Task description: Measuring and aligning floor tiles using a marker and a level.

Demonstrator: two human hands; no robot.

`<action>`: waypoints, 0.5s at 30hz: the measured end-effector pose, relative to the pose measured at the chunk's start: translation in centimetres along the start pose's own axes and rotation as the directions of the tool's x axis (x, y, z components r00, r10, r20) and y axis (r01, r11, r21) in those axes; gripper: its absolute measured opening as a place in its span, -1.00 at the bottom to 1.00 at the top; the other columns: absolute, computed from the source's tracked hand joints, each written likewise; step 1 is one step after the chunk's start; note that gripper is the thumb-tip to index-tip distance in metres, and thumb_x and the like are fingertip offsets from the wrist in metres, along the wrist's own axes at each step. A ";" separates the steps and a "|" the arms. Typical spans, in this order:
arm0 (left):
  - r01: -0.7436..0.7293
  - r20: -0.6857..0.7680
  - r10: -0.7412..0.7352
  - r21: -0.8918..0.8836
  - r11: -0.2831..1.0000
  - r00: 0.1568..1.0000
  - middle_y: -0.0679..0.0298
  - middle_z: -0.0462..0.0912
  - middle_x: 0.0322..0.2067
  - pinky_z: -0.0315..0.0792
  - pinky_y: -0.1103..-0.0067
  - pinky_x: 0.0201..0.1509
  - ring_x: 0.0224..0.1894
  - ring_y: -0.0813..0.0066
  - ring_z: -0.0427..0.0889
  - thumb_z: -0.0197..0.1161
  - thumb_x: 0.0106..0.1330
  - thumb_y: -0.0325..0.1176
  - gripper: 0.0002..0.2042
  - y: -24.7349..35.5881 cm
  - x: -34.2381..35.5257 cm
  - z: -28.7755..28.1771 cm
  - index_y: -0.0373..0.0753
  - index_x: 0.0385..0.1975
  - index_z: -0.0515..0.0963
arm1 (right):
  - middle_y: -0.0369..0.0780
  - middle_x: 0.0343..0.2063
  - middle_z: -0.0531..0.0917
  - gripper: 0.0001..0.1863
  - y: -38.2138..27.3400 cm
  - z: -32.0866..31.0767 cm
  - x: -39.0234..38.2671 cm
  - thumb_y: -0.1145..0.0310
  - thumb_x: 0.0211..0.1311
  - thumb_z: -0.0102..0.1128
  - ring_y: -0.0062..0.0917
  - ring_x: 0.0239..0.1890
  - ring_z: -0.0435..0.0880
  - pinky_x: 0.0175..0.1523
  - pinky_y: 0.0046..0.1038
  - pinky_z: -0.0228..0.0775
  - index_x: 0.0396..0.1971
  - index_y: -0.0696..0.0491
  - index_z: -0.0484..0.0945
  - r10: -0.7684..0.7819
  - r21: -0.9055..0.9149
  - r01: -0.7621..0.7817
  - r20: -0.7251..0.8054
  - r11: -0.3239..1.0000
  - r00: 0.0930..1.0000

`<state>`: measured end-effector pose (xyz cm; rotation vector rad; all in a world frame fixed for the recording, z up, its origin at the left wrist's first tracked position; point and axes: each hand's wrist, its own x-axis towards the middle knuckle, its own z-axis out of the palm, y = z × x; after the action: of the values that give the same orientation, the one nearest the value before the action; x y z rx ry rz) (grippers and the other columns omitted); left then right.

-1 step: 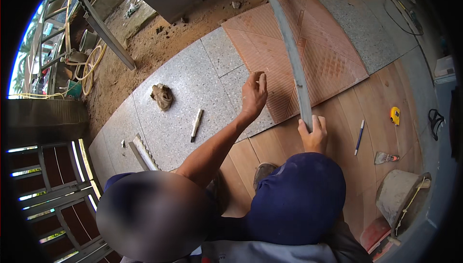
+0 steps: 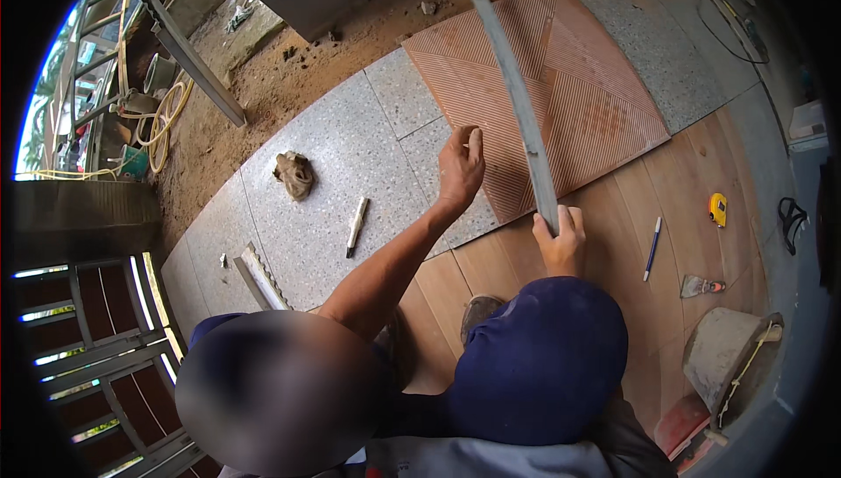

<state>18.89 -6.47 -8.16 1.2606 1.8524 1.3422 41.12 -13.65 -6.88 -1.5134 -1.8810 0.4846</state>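
Observation:
A long, flat grey straightedge bar (image 2: 508,66) runs from the far side toward me over a reddish, ridged tile (image 2: 604,84). My right hand (image 2: 563,237) grips its near end, thumb on the left and fingers on the right. My left hand (image 2: 461,165) is raised just left of the bar, by the ridged tile's left part and not touching the bar. Its fingers are loosely bent and slightly apart, and I see nothing in them. The ridged tile lies across speckled grey tiles (image 2: 307,136) and borders the wood-look floor (image 2: 631,206).
On the grey tiles lie a crumpled brown rag (image 2: 294,176), a pale stick-like tool (image 2: 357,226) and a notched trowel (image 2: 259,276). To the right are a blue pen (image 2: 653,250), a yellow tape measure (image 2: 717,210), a scraper (image 2: 702,286) and a mortar-stained bucket (image 2: 720,351).
The bar has shifted a little to the left over the ridged tile, carried by my right hand. My left hand has barely moved.

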 end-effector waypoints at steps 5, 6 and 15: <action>0.034 -0.040 -0.029 0.118 0.992 0.999 -0.12 0.67 -0.20 0.56 0.26 -0.10 -0.27 0.03 0.69 0.21 0.48 -0.24 -0.63 -0.1 2.8 -0.4 -0.36 0.14 0.53 | 0.01 -0.28 0.53 -0.66 -1.3 3.8 0.4 0.26 0.23 0.38 0.02 -0.28 0.63 -0.26 -0.11 0.54 -0.25 0.21 0.48 0.012 0.038 -0.018 0.152 0.999 0.988; 0.040 -0.055 -0.029 0.212 0.977 0.998 -0.12 0.66 -0.10 0.55 0.30 0.01 -0.09 0.05 0.68 0.27 0.45 -0.16 -0.53 -0.5 3.3 -0.5 -0.38 0.20 0.52 | 0.01 -0.29 0.53 -0.66 -1.2 4.1 0.5 0.27 0.23 0.38 0.01 -0.28 0.63 -0.25 -0.10 0.54 -0.26 0.21 0.47 -0.024 0.027 0.020 0.147 0.999 0.989; 0.131 -0.169 -0.077 0.336 0.933 0.983 -0.25 0.65 -0.05 0.54 0.29 0.09 -0.03 -0.02 0.70 0.36 0.33 -0.18 -0.44 -5.7 8.9 -2.3 -0.47 0.21 0.53 | 0.01 -0.31 0.51 -0.66 -3.1 6.8 1.0 0.26 0.21 0.37 0.00 -0.21 0.63 -0.17 -0.09 0.57 -0.31 0.21 0.47 -0.133 0.003 0.136 0.226 0.991 0.965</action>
<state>11.01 0.12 -11.60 1.2313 2.3079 1.1149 34.11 -12.69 -9.41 -1.3737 -2.1492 0.6035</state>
